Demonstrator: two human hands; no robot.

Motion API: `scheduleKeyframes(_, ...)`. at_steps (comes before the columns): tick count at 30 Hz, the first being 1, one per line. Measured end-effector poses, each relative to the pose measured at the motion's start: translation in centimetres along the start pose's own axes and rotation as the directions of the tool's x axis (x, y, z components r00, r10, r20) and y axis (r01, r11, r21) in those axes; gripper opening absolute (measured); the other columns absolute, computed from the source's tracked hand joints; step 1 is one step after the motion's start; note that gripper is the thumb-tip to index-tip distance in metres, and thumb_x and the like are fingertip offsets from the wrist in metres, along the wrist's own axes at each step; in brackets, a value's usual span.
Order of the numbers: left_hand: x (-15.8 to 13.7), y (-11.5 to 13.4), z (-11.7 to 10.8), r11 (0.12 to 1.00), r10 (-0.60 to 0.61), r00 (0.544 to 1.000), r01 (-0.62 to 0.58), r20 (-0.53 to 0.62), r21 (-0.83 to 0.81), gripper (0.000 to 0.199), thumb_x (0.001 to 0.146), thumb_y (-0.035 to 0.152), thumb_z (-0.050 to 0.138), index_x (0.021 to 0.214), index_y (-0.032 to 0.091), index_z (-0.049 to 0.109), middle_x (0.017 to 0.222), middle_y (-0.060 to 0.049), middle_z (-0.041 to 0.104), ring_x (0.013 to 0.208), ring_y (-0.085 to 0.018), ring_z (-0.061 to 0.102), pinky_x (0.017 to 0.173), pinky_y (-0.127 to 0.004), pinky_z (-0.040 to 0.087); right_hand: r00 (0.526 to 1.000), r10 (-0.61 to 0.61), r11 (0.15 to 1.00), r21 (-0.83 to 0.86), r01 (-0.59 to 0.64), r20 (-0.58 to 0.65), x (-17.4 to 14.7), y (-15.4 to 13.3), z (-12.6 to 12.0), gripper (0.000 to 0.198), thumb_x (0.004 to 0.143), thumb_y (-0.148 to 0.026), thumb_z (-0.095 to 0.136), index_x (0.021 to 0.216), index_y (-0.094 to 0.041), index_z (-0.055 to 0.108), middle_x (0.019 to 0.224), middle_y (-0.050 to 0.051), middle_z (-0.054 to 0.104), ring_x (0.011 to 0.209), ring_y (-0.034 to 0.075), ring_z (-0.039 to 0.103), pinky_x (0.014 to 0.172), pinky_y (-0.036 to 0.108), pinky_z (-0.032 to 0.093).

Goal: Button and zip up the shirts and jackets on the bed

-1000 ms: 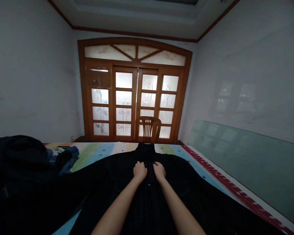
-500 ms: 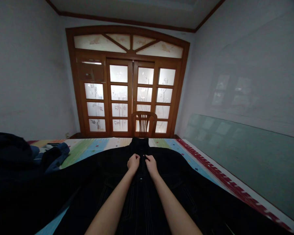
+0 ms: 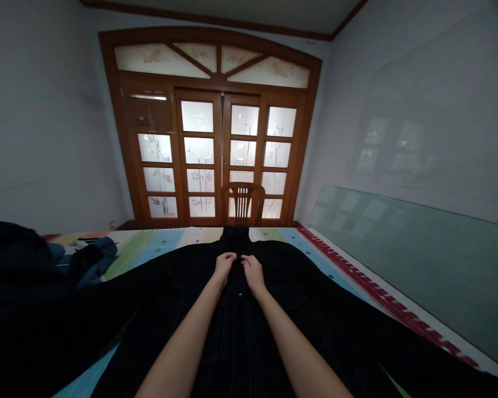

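Note:
A black jacket [image 3: 274,309] with pale stitching lies spread out, its collar [image 3: 235,236] at the far end and its sleeves out to both sides. Below the collar, my left hand [image 3: 224,266] pinches the left edge of the front placket. Opposite it, my right hand [image 3: 253,271] is closed on the right edge, with only a narrow gap between the fingertips. A small dark spot shows in that gap, too small to make out. Lower on the placket sits a shiny metal button [image 3: 239,294].
Dark and blue clothes [image 3: 95,260] are heaped at the left. Underneath everything lies a striped, multicoloured cloth [image 3: 139,251]. Beyond its far edge stands a wooden chair [image 3: 243,190] before wooden doors with glass panes [image 3: 199,149]. A glass panel [image 3: 398,243] leans against the right wall.
Both hands have moved slightly up along the placket toward the collar, and the fingertips are a little closer together. The camera view has tilted down slightly.

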State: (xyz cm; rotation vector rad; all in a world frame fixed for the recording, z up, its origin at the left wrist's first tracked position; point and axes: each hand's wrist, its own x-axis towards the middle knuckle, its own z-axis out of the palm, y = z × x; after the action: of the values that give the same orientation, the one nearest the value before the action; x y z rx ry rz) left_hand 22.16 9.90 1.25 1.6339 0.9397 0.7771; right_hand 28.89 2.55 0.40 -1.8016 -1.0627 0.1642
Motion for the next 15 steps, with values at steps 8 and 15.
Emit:
scheduleKeyframes(8, -0.58, 0.66, -0.08, 0.991, -0.086, 0.994, 0.092, 0.063, -0.095, 0.015, 0.080, 0.024, 0.047, 0.085, 0.011, 0.054, 0.081, -0.002, 0.058, 0.068, -0.010, 0.055, 0.061, -0.027, 0.047, 0.997, 0.075, 0.993, 0.092, -0.075, 0.007, 0.38, 0.79, 0.00, 0.027, 0.071, -0.016, 0.036, 0.088, -0.016, 0.057, 0.080, 0.004, 0.059, 0.069, 0.015, 0.056, 0.059, 0.025, 0.047)
scheduleKeyframes(15, -0.91, 0.97, 0.21, 0.984, -0.135, 0.986, 0.145, 0.100, -0.100, 0.017, 0.080, 0.026, 0.047, 0.087, 0.011, 0.054, 0.083, -0.002, 0.057, 0.067, -0.010, 0.055, 0.059, -0.026, 0.047, 0.997, 0.073, 0.991, 0.111, -0.072, -0.002, 0.24, 0.64, -0.12, 0.024, 0.070, -0.017, 0.035, 0.087, -0.017, 0.052, 0.067, 0.000, 0.054, 0.059, 0.012, 0.053, 0.049, 0.021, 0.045)
